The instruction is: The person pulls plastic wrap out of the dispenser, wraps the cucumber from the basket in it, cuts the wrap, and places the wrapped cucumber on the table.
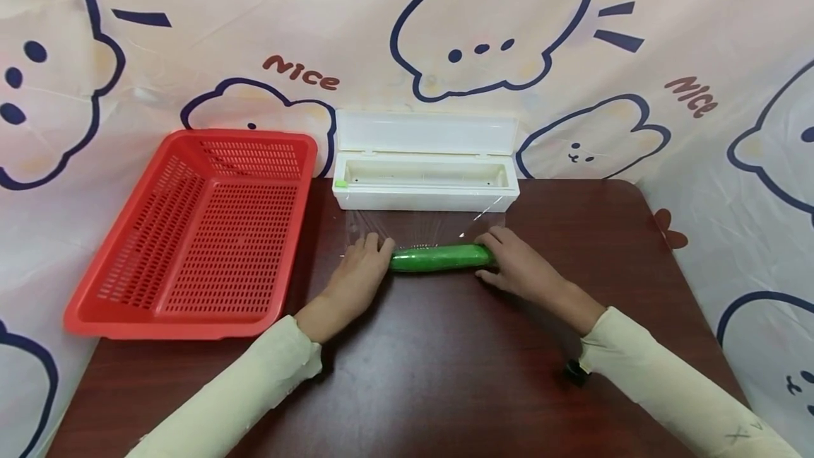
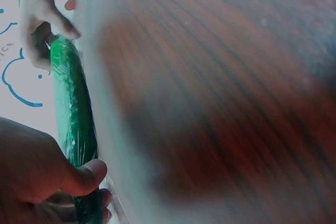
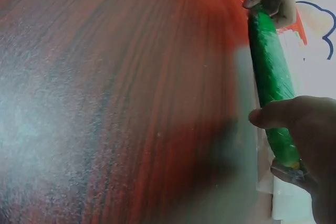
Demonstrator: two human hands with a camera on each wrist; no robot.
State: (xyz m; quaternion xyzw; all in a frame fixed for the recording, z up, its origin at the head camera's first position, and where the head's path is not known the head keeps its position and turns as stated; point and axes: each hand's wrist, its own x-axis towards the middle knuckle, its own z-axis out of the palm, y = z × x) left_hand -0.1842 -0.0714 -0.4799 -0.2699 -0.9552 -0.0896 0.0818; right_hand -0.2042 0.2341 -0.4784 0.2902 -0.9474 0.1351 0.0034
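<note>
A green cucumber point(image 1: 439, 258) lies crosswise on the table, with clear cling film point(image 1: 413, 226) clinging to its skin. The film stretches from the cucumber back to the front edge of a white cling film dispenser point(image 1: 420, 201), whose lid is up. My left hand point(image 1: 361, 268) grips the cucumber's left end, thumb point(image 2: 90, 176) on the near side and fingers curled beneath. At the other end my right hand point(image 1: 518, 265) holds it between thumb point(image 3: 268, 115) and fingers. The fingers partly hide both tips.
To the left of the dispenser stands a red plastic basket point(image 1: 286, 232) with slotted walls. The dark wooden table point(image 1: 432, 373) meets a cartoon-printed cloth point(image 1: 362, 27) at the back and sides. A small black object point(image 1: 576, 372) shows beside the right sleeve.
</note>
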